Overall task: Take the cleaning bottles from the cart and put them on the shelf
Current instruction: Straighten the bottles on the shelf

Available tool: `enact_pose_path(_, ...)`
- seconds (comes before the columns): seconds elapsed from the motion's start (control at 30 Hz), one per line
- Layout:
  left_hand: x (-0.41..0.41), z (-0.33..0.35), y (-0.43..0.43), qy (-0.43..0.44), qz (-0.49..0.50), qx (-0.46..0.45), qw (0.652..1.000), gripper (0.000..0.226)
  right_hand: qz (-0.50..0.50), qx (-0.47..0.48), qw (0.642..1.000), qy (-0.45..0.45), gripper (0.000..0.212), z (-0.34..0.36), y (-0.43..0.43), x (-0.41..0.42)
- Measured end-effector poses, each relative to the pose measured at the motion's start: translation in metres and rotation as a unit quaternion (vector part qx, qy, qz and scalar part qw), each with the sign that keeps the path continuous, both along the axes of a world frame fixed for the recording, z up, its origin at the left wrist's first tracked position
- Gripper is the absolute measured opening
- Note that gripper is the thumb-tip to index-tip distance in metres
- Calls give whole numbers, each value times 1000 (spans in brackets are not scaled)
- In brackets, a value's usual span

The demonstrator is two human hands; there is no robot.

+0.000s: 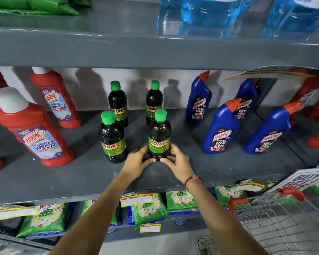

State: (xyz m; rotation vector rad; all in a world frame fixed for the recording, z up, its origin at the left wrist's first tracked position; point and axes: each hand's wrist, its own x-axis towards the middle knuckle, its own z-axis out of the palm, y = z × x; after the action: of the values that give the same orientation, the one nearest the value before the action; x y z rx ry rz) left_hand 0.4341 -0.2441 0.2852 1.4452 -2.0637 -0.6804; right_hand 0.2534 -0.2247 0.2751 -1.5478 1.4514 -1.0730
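Note:
Several dark Sunny bottles with green caps stand upright on the grey middle shelf point(81, 173). The front right Sunny bottle point(159, 133) stands on the shelf with both hands cupped around its base. My left hand point(137, 162) touches its lower left side and my right hand point(177, 161) its lower right side. Another Sunny bottle point(113, 137) stands just left of it, and two more point(118, 103) point(153, 100) stand behind. The wire cart point(284, 223) with red handle caps is at the lower right.
Red Harpic bathroom cleaner bottles point(35, 133) stand to the left, blue Harpic bottles point(221, 129) to the right. Blue liquid bottles point(210, 10) sit on the shelf above. Green detergent packs point(147, 208) lie on the shelf below.

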Motion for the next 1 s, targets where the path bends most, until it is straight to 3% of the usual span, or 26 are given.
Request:
enact_pose_path(0.1, -2, 2, 2, 4, 7, 4, 1000, 57, 7, 4, 1000, -7, 63, 5, 2, 1)
enact_pose_path(0.2, -9, 4, 15, 65, 64, 2, 996, 52, -5, 12, 999, -43, 59, 10, 9, -3)
enact_pose_path(0.33, -29, -1, 54, 173, 233, -33, 956, 29, -152, -40, 985, -64, 33, 7, 31, -40)
enact_pose_path(0.4, -52, -4, 67, 176, 214, -40, 960, 25, -262, -75, 960, -72, 26, 8, 39, -73)
enact_pose_path(0.5, -100, -3, 60, 152, 111, -23, 982, 21, -349, -64, 935, -5, 36, 11, 38, -122)
enact_pose_path(0.6, -146, 3, 35, 148, 47, 24, 988, 36, -300, -12, 953, 21, 65, 12, 25, -154)
enact_pose_path(0.7, -176, 2, 8, 65, 10, 18, 998, 55, -206, 21, 978, -7, 81, 13, 8, -167)
enact_pose_path(0.83, -194, -2, -15, -15, 8, 29, 999, 50, -129, 32, 991, -25, 80, 11, -7, -173)
enact_pose_path(1.0, -193, -6, -10, 30, 11, -6, 999, 42, -108, 31, 994, -8, 74, 9, -7, -178)
